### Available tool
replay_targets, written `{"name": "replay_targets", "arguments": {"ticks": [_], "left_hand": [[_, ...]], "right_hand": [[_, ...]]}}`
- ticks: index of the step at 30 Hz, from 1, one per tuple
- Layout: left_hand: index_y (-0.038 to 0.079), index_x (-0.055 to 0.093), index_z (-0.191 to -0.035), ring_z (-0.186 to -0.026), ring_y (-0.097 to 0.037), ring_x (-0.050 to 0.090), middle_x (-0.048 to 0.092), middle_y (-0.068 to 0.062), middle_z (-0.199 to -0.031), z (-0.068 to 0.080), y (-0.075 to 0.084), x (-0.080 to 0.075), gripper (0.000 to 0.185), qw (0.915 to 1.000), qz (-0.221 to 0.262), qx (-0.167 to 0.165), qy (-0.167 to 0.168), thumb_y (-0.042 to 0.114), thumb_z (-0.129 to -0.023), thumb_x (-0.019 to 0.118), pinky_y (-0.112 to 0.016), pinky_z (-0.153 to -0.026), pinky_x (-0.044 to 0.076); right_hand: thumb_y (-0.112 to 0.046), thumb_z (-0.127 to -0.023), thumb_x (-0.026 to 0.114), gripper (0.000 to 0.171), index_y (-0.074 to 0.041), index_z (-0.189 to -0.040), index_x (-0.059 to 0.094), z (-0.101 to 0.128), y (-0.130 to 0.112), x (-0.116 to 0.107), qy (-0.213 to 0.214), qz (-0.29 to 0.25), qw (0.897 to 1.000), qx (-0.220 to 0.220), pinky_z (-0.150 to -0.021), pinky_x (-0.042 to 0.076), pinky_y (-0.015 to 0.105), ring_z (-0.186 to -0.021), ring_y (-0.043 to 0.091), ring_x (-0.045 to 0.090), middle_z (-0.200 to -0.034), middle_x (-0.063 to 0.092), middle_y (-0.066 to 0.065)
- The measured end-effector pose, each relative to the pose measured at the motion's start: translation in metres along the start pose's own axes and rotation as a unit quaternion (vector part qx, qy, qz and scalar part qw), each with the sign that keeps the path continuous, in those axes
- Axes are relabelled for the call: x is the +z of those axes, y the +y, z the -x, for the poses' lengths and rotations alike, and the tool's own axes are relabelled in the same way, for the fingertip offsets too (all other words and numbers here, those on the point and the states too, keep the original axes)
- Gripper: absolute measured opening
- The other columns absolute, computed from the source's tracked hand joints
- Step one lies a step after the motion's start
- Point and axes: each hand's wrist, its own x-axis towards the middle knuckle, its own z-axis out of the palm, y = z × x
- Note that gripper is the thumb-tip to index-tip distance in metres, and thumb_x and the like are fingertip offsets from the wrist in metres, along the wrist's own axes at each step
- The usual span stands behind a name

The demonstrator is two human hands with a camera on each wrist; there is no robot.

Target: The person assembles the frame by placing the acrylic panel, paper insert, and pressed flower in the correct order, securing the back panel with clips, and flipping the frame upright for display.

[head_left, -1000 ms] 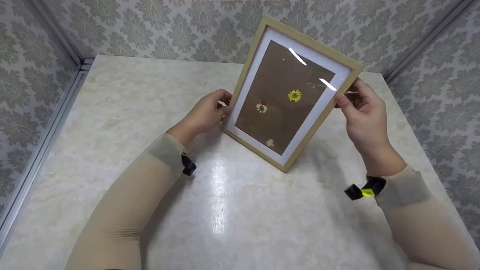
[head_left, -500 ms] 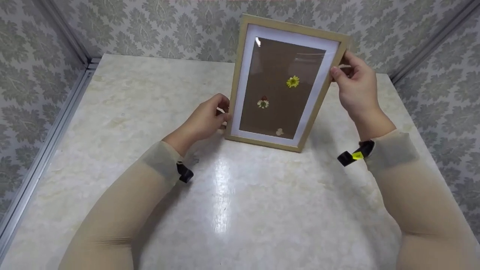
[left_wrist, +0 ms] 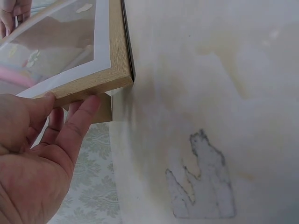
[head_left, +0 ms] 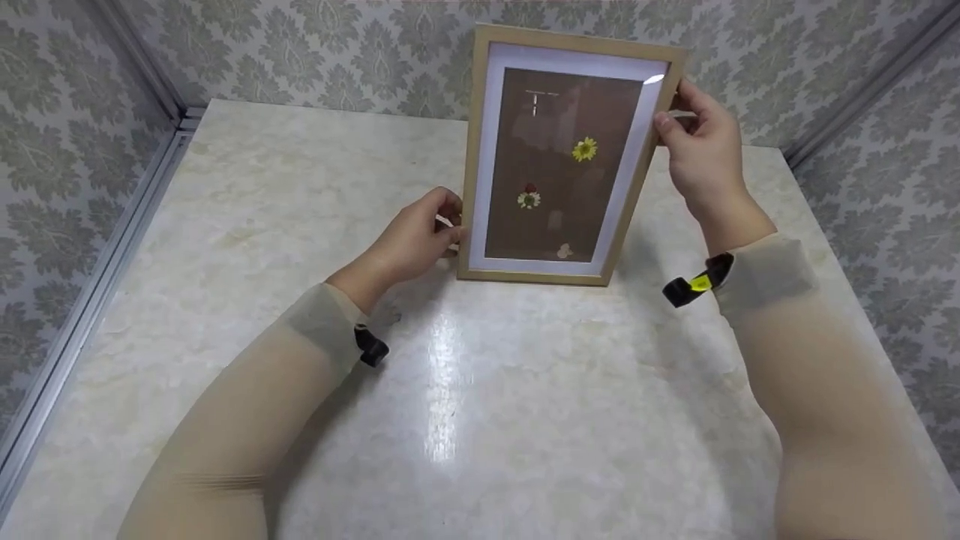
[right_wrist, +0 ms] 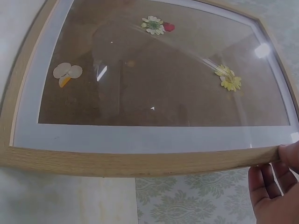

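A light-wood picture frame (head_left: pixel 628 199) stands nearly upright on the table, with a white mat, a brown backing and a clear, reflective front. Behind the front lie a yellow flower (head_left: pixel 585 149), a white flower (head_left: pixel 529 198) with a red petal beside it, and a pale three-petalled flower (right_wrist: pixel 68 72). My left hand (head_left: pixel 411 234) pinches the frame's left side low down, thumb on the front. My right hand (head_left: pixel 705 150) grips the right side near the top corner; its fingers go behind the frame. In the left wrist view, a tan piece (left_wrist: pixel 105 108) shows behind the frame.
The pale marbled table (head_left: pixel 510 420) carries a bright light reflection left of centre. Patterned wallpaper (head_left: pixel 345 52) rises behind its far edge, and a metal rail (head_left: pixel 90 292) runs along the left side. Black wrist cameras (head_left: pixel 371 346) sit on both wrists.
The picture frame has turned from a strong tilt to almost upright, its lower right corner swinging up. My right hand has moved up and slightly left with it; my left hand has barely shifted.
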Motion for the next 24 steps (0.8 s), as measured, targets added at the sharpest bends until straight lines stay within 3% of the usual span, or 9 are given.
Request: {"name": "replay_targets", "arguments": {"ticks": [10, 18, 24], "left_hand": [[0.009, 0.053, -0.124, -0.108, -0.022, 0.066, 0.056, -0.009, -0.123, -0.005, 0.000, 0.001, 0.022, 0.9995, 0.032, 0.005, 0.005, 0.005, -0.104, 0.060, -0.032, -0.090, 0.062], [0.011, 0.053, -0.126, -0.109, -0.021, 0.066, 0.056, -0.007, -0.126, -0.021, 0.001, 0.004, 0.023, 0.9997, 0.012, 0.009, 0.017, 0.007, -0.105, 0.058, -0.032, -0.093, 0.062], [0.011, 0.052, -0.127, -0.110, -0.022, 0.065, 0.056, -0.007, -0.124, -0.023, 0.003, 0.003, 0.024, 0.9998, 0.009, -0.001, 0.017, 0.007, -0.105, 0.059, -0.033, -0.093, 0.061]], "right_hand": [[-0.008, -0.101, 0.065, 0.045, -0.020, -0.144, 0.062, -0.001, 0.000, -0.007, -0.006, -0.081, 0.996, 0.027, -0.099, 0.057, 0.032, -0.108, 0.018, 0.060, -0.127, 0.061, 0.004], [-0.010, -0.101, 0.064, 0.045, -0.020, -0.145, 0.061, -0.009, -0.001, -0.007, 0.003, -0.082, 0.996, 0.029, -0.105, 0.051, 0.037, -0.110, 0.017, 0.060, -0.127, 0.060, 0.003], [-0.010, -0.101, 0.065, 0.044, -0.020, -0.144, 0.063, -0.014, 0.000, -0.003, 0.009, -0.096, 0.994, 0.043, -0.104, 0.049, 0.039, -0.111, 0.017, 0.060, -0.125, 0.062, 0.002]]}}
